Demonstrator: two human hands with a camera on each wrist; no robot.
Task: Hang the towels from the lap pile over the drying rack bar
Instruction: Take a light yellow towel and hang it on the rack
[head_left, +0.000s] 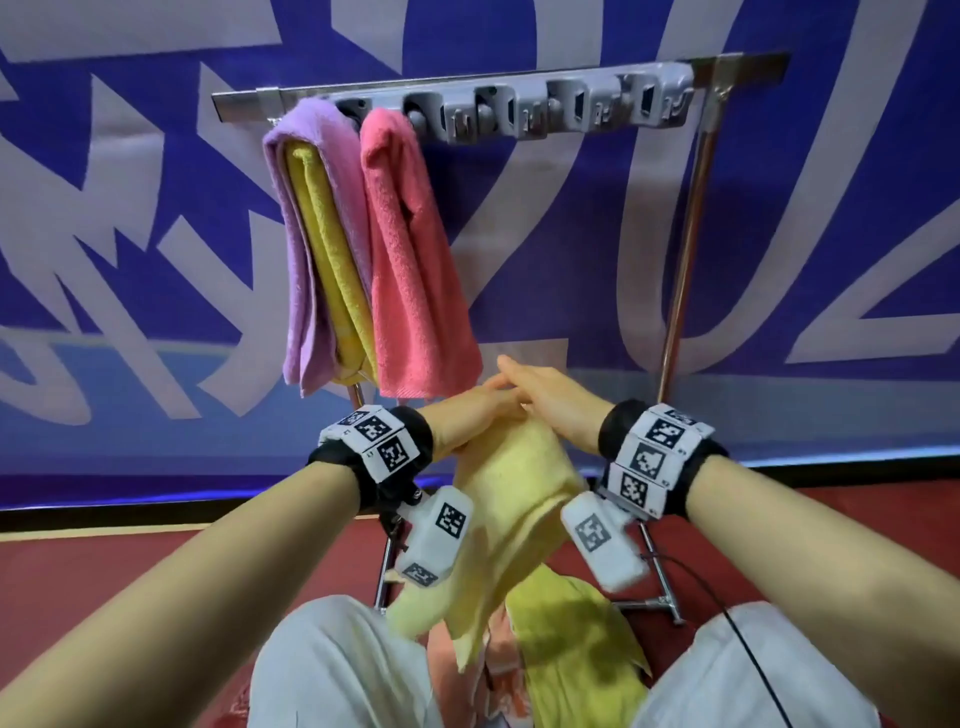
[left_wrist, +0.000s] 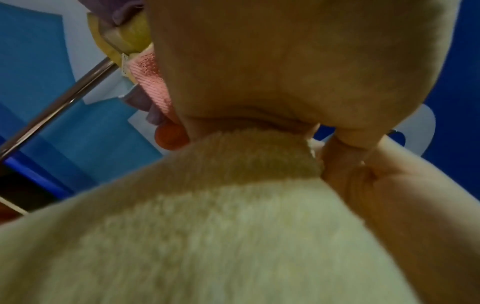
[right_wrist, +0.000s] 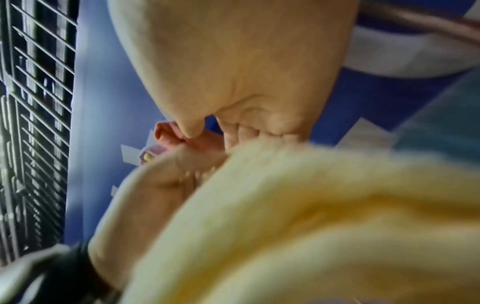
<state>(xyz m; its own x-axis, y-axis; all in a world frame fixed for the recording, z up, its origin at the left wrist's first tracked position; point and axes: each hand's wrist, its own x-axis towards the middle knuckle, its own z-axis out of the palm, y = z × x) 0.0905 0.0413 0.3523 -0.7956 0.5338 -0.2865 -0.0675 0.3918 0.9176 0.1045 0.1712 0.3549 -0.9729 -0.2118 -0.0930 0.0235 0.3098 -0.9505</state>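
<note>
Both hands meet in front of me, below the hanging towels. My left hand (head_left: 483, 415) (left_wrist: 259, 115) grips the bunched top of a pale yellow towel (head_left: 514, 499) (left_wrist: 221, 236) (right_wrist: 311, 226). My right hand (head_left: 540, 395) (right_wrist: 233, 123) lies over the left, its fingers curled on the same towel's top edge. The towel trails down to the lap pile (head_left: 571, 649), a yellow-green towel over something pinkish. The rack bar (head_left: 239, 104) runs across the top. A purple towel (head_left: 298, 260), a yellow towel (head_left: 332, 249) and a pink towel (head_left: 410, 249) hang at its left end.
A grey row of hooks (head_left: 561, 109) is fixed along the bar, bare to the right of the pink towel. The rack's right upright (head_left: 685, 234) runs down to a metal foot (head_left: 660, 603) on the red floor. A blue and white banner (head_left: 779, 260) stands behind.
</note>
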